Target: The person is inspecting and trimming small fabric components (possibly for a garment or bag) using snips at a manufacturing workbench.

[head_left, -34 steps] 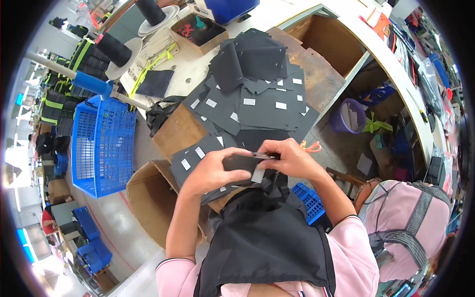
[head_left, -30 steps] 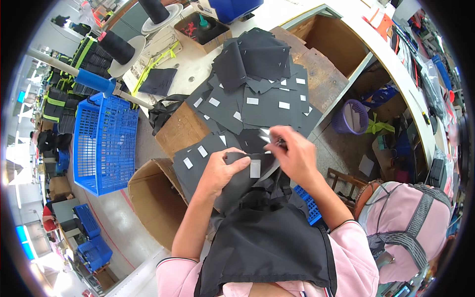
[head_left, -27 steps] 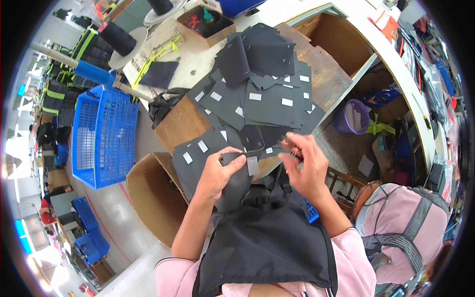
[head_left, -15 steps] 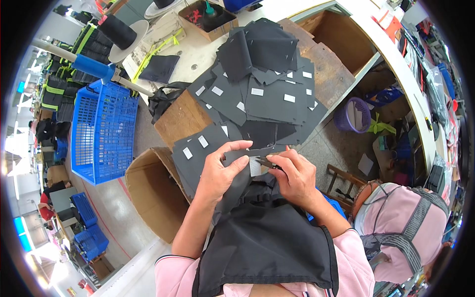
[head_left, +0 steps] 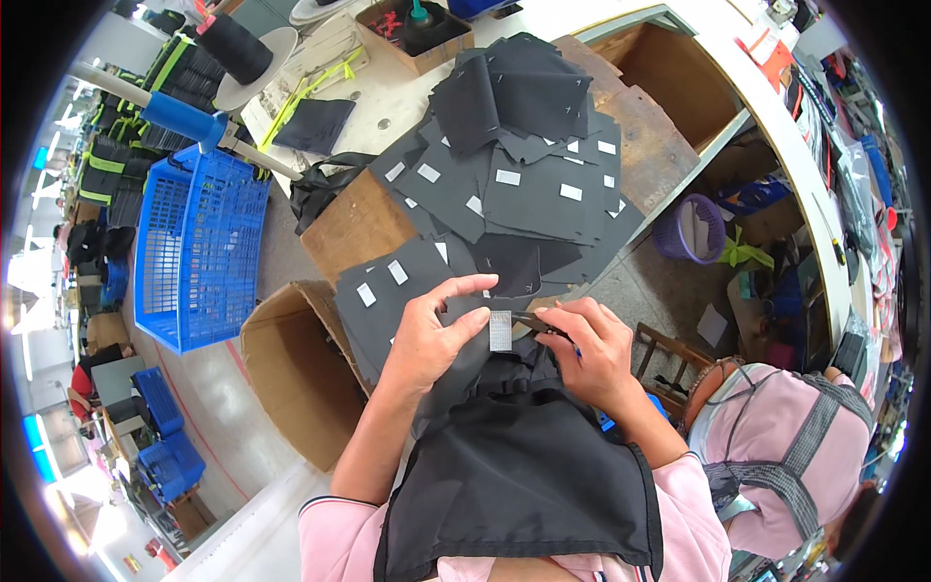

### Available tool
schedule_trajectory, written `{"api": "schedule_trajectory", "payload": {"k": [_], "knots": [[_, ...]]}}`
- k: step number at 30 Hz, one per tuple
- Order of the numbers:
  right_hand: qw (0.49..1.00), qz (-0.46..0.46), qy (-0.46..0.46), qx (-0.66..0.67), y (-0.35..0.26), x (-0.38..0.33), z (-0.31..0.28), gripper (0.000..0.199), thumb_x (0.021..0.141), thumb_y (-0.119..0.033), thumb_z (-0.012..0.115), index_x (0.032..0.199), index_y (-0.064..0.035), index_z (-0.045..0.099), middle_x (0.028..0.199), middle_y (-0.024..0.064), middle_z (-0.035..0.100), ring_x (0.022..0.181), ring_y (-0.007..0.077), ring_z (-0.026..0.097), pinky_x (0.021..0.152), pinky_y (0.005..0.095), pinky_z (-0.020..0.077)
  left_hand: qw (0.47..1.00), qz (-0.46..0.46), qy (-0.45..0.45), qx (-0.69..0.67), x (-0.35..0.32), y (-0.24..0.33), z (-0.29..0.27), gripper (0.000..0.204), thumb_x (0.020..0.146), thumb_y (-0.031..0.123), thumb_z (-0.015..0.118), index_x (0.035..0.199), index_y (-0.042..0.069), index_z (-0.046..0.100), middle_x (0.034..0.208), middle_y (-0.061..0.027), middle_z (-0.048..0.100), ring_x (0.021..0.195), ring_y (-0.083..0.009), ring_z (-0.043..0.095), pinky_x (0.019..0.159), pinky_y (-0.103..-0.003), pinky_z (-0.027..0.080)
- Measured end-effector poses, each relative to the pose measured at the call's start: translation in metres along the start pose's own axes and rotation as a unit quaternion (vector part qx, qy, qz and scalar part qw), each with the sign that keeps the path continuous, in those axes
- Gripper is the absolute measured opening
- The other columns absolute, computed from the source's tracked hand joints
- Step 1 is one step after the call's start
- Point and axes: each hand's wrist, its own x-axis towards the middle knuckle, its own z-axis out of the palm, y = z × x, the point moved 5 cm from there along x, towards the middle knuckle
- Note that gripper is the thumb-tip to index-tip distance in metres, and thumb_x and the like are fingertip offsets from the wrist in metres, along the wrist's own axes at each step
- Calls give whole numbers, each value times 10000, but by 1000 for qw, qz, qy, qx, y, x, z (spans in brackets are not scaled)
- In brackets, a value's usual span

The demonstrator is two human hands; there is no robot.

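Note:
Between thumb and fingers, my left hand point(head_left: 436, 330) pinches the edge of a dark grey fabric piece point(head_left: 465, 307). A white label point(head_left: 500, 332) hangs from that edge, just right of my left thumb. My right hand point(head_left: 593, 351) is closed round small dark thread snips point(head_left: 529, 320), their tips pointing left at the top of the label. Much of the snips is hidden by my fingers. Beyond my hands lies a heap of dark grey fabric pieces point(head_left: 533, 199), several with white labels. More labelled pieces point(head_left: 373, 315) lie left of my left hand.
An open cardboard box point(head_left: 301, 369) stands at the left, below a blue plastic crate point(head_left: 199, 262). A white table point(head_left: 388, 92) holds a thread cone point(head_left: 235, 53) and a small carton point(head_left: 422, 60). At right are a purple basket point(head_left: 690, 230) and a person in pink point(head_left: 790, 441).
The snips have drawn slightly right, away from my left thumb, and my right hand has opened out a little. More of the white label shows. My left hand keeps its pinch.

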Motion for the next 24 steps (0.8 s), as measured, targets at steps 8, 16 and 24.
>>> {"api": "schedule_trajectory", "payload": {"k": [8,16,24], "knots": [[998,0,-54,-12,-9,7,-2,320,623,-67,726,923,-77,615,769,18,576,622,180,561,539,290,429,995,38,-7,87,-2,9,2,321,801,66,622,1114,1,618,1052,-58,631,977,-110,548,900,-251,406],[999,-27,-20,-37,-10,3,0,310,631,-72,717,931,-72,637,759,12,578,613,157,558,523,281,407,993,20,-4,117,-4,10,3,319,803,63,606,1115,-5,615,1073,-71,638,1004,-117,551,920,-262,400],[999,-7,-34,-36,-9,1,0,307,634,-66,722,929,-66,637,784,19,591,615,162,559,524,278,413,990,12,-3,138,-3,10,4,321,802,55,604,1116,-5,614,1082,-71,638,1014,-116,553,919,-259,402]]}}
